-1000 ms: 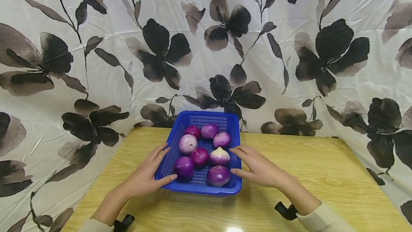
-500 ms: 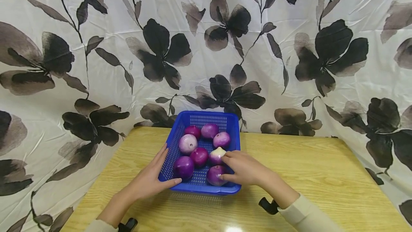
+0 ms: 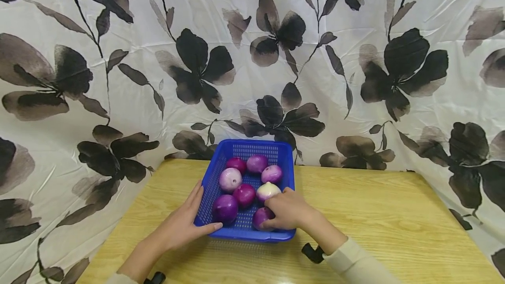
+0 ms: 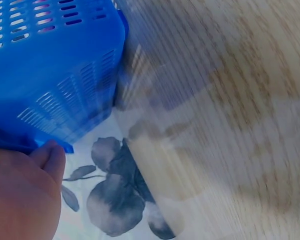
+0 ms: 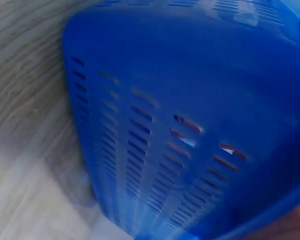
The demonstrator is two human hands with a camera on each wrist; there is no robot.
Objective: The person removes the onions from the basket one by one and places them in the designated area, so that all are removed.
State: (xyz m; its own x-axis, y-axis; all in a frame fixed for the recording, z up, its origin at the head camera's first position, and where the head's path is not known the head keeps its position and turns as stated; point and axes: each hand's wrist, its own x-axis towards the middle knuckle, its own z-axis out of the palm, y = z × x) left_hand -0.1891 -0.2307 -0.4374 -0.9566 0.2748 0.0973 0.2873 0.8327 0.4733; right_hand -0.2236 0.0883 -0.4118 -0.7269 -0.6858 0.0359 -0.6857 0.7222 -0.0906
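Floral cloth: white with black and brown-grey flowers, rising behind the table's far edge and down both sides.
Wooden table: pale yellow grain, carrying the basket left of its middle, toward the far edge.
Left hand: at the basket's near left corner, fingers straight along the left rim, thumb spread apart from them and laid on the near rim.
Left cuff: cream, with a black fitting beside the wrist.
Blue basket: rectangular, slotted walls, eight onions inside.
Basket's left side: a deep purple onion by the near left corner, a pale onion beyond it, a magenta onion toward the far left corner.
Basket's middle: a reddish onion, and a violet onion near the far edge.
Basket's right side: a light purple onion, a white-topped onion nearer, and a purple onion by the near right corner.
Right hand: over the right rim, fingers and thumb curled round the purple onion, partly covering it.
Right cuff: cream, a second black fitting beside it.
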